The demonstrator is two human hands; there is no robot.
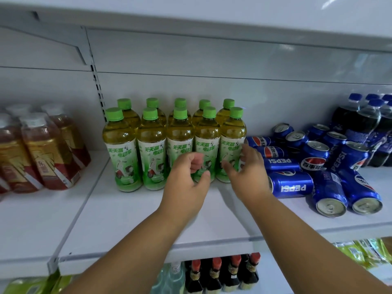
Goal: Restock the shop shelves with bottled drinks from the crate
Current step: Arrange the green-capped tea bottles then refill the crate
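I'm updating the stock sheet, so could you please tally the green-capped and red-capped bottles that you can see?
Green-capped bottles, middle shelf: 10
Red-capped bottles, shelf below: 4 in view
Total: 14
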